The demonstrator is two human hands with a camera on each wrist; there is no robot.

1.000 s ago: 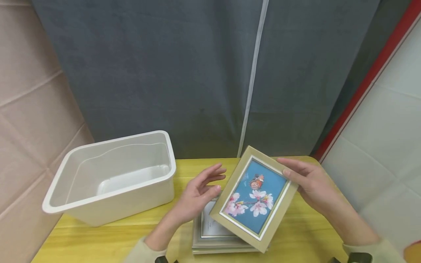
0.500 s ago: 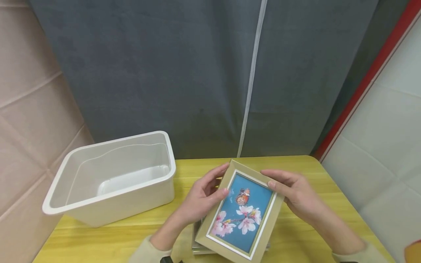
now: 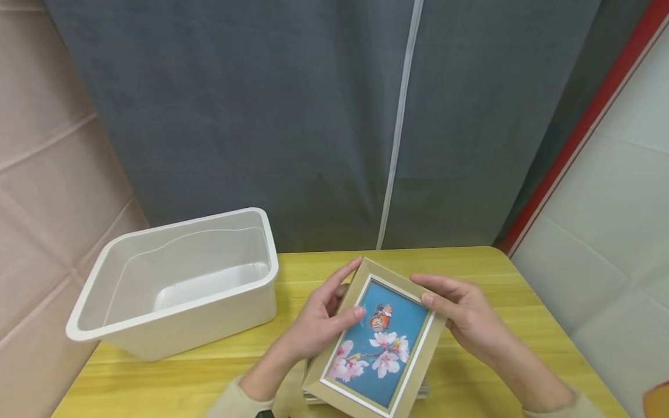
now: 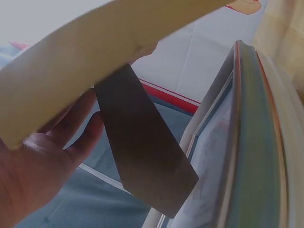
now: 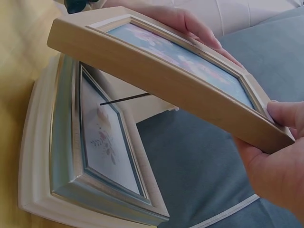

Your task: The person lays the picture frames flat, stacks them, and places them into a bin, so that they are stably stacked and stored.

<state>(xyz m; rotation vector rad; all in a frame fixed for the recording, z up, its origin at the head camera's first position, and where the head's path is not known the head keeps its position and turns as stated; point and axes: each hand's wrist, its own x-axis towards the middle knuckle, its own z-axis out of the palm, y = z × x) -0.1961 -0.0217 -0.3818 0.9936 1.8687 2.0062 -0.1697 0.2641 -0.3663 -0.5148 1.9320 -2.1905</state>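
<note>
A beige picture frame (image 3: 418,392) with a butterfly and pink blossoms on blue is held tilted between both hands. My left hand (image 3: 313,331) grips its left edge, thumb on the front and fingers at the side and behind. With thumb and fingers, my right hand (image 3: 473,319) pinches the upper right edge. A dark stand leg (image 4: 145,142) hangs off the frame's back in the left wrist view. Below lies a stack of other frames, the top one a silver-and-teal picture frame (image 5: 61,142) with a pale floral picture; in the head view the held frame mostly hides it.
A white plastic bin (image 3: 209,325) stands at the left of the yellow wooden table (image 3: 470,264), with nothing seen inside. Behind the table hangs a grey curtain (image 3: 251,116). Quilted panels flank both sides, and an orange object (image 3: 656,402) shows at the lower right.
The butterfly frame has moved left and down over the stack, carried by my right hand. My left hand, apart from it a second ago, now grips its left edge.
</note>
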